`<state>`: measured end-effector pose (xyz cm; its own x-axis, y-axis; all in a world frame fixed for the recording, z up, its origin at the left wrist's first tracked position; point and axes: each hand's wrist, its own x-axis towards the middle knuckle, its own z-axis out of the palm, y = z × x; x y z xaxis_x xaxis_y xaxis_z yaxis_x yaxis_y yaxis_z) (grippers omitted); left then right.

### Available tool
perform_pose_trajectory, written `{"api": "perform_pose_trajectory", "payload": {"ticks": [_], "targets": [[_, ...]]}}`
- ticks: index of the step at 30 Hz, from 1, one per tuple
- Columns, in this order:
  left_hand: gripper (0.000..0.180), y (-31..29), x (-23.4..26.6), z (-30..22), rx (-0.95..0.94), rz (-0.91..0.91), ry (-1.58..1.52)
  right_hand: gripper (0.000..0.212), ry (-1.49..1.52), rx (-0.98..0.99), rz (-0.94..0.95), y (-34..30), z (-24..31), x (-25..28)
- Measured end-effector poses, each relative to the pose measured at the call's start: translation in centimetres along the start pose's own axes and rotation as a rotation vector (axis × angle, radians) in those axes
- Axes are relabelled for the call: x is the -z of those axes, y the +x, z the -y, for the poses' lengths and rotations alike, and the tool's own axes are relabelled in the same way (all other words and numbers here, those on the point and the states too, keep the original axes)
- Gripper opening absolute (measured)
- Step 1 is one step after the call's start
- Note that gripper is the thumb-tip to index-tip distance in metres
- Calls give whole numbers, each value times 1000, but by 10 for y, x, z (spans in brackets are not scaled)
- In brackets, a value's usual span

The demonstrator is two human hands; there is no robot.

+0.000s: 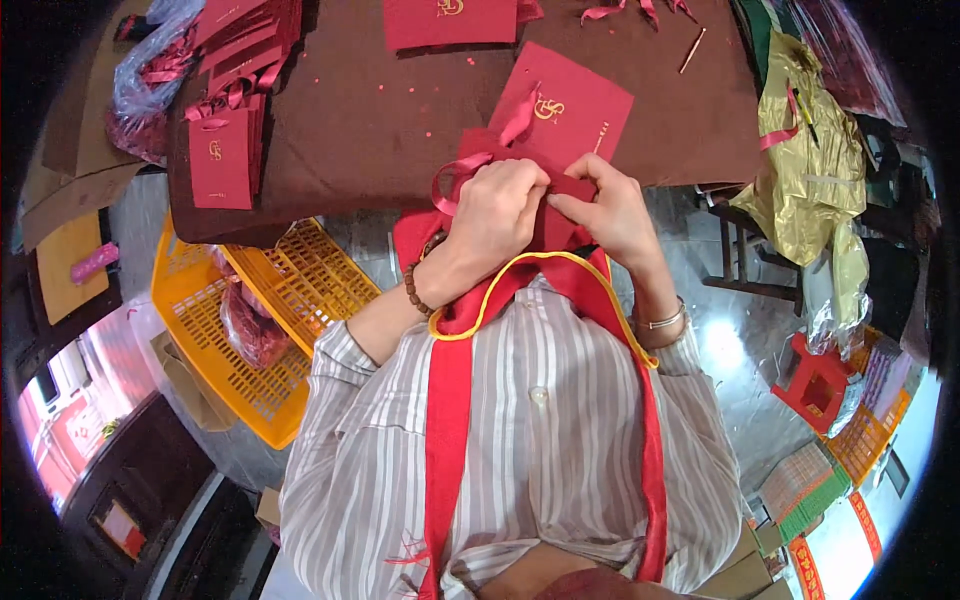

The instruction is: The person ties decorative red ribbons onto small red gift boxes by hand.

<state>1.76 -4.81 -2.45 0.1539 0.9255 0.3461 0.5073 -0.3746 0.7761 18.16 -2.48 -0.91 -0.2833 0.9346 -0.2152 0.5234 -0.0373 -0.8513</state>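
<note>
Close to the table's near edge, my left hand is closed on a dark red paper bag, its fingers bent over the top. A glossy red ribbon loops out beside that hand. From the other side, my right hand pinches the same bag between thumb and fingers. My hands hide much of the bag and the ribbon's ends. Just beyond them lies a flat red gift bag with gold print and a ribbon handle.
A brown cloth covers the table. Stacked red bags with ribbons sit at the left, another red bag at the far side. A thin stick lies far right. Yellow crates stand below left; gold plastic wrapping hangs right.
</note>
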Motion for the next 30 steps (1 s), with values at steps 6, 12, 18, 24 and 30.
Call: {"api": "perform_pose_trajectory", "payload": {"ticks": [6, 12, 18, 24, 30], "targets": [[10, 2, 2, -5, 51, 22, -26, 26, -3, 6, 6, -2, 4, -1], [19, -1, -6, -8, 101, -48, -29, 26, -9, 48, -31, -3, 6, -4], [17, -5, -14, -5, -27, -150, 54, 26, -20, 47, -105, -7, 4, -12], [19, 0, -8, -7, -60, -42, 13, 23, -10, -3, -70, -15, 13, -9], [24, 12, 19, -4, 98, 234, -253, 23, 0, 47, -40, -15, 14, -3]]}}
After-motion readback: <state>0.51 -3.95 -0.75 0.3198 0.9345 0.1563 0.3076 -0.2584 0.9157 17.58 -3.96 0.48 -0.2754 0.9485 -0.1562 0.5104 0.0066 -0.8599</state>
